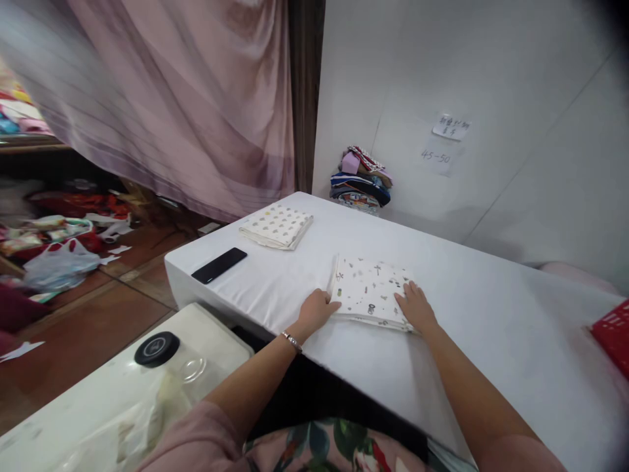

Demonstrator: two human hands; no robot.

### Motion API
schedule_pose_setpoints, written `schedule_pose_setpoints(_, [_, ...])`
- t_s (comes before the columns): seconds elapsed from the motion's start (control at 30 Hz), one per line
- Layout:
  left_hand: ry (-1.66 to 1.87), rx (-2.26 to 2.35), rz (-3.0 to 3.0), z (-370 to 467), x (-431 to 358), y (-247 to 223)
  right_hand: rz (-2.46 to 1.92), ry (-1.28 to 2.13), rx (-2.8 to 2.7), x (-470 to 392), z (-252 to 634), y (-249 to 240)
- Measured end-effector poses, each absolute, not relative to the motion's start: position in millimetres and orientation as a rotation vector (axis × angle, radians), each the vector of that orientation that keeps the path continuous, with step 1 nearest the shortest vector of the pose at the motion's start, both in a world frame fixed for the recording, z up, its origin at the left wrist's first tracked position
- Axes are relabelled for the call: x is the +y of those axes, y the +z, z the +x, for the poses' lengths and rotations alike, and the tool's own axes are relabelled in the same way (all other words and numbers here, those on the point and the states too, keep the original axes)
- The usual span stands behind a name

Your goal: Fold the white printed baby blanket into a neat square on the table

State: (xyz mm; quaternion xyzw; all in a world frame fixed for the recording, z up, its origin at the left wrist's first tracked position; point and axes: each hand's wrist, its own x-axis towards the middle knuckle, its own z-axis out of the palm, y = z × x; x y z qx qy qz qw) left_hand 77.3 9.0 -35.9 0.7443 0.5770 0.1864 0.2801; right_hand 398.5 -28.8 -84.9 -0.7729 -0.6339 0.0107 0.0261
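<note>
A folded white cloth with small printed figures (371,288) lies flat on the white-covered table (304,282). My left hand (314,311) is at its left edge, thumb on top at the near left corner and the other fingers curled by the side, closed on that edge. My right hand (417,307) rests on the near right corner with its fingers spread over the top. Farther back on the left is a second folded cloth with a grey pattern (278,226), touched by neither hand.
A black phone (219,265) lies at the table's left end. Stacked folded clothes (361,180) stand by the wall behind. A red basket (613,334) is at the right edge. Lower left, a pale surface (98,387) holds a round black object (157,349) and clear plastic.
</note>
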Motion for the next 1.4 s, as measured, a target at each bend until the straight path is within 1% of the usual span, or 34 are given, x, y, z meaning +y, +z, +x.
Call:
schedule_pose_setpoints(0.1, [0.532, 1.592, 2.123, 79.5, 6.3, -30.0, -2.407, 0.063, -1.885, -29.7, 394.9, -81.1])
schedule_pose_setpoints(0.17, [0.626, 1.566, 2.282, 83.9, 6.6, -23.6, -2.428, 0.071, -1.795, -30.2, 392.0, -78.3])
schedule_pose_setpoints(0.3, [0.793, 1.295, 2.623, 99.6, 11.4, -16.3, -2.401, 0.090, -1.740, -32.8, 385.9, -72.8])
schedule_pose_setpoints(0.37, [0.769, 1.130, 2.746, 107.6, 13.4, -20.6, -2.382, 0.095, -1.730, -35.0, 383.0, -69.8])
schedule_pose_setpoints(0.43, [0.668, 1.027, 2.824, 112.7, 13.9, -29.7, -2.385, 0.119, -1.699, -37.3, 380.6, -65.9])
schedule_pose_setpoints(0.57, [0.536, 1.009, 2.842, 113.5, 11.6, -46.5, -2.380, 0.138, -1.666, -40.3, 377.9, -54.7])
schedule_pose_setpoints(0.67, [0.549, 1.020, 2.826, 111.6, 10.0, -48.3, -2.332, 0.031, -1.699, -43.0, 371.3, -44.6])
schedule_pose_setpoints(0.77, [0.557, 1.038, 2.824, 111.8, 9.3, -45.6, -2.178, -0.088, -1.817, -50.9, 350.9, -38.6])
schedule_pose_setpoints(0.87, [0.558, 1.043, 2.844, 112.8, 9.0, -45.1, -1.967, -0.037, -2.048, -63.3, 320.5, -42.7])
schedule_pose_setpoints(0.93, [0.562, 1.044, 2.858, 113.0, 9.3, -47.1, -1.901, -0.008, -2.141, -70.5, 303.3, -49.6])
schedule_pose_setpoints(1.07, [0.567, 1.044, 2.867, 113.0, 12.0, -50.4, -1.886, -0.050, -2.150, -76.3, 290.7, -60.3])
schedule_pose_setpoints(1.2, [0.529, 1.054, 2.849, 117.1, 16.4, -40.7, -1.883, -0.073, -2.130, -75.6, 293.3, -61.3])
schedule_pose_setpoints(1.3, [0.610, 1.047, 2.865, 123.1, 17.8, -32.0, -1.877, -0.090, -2.114, -75.9, 293.5, -61.9])
schedule_pose_setpoints(1.4, [0.651, 1.028, 2.882, 127.3, 16.2, -35.6, -1.866, -0.087, -2.114, -77.0, 291.9, -62.8])
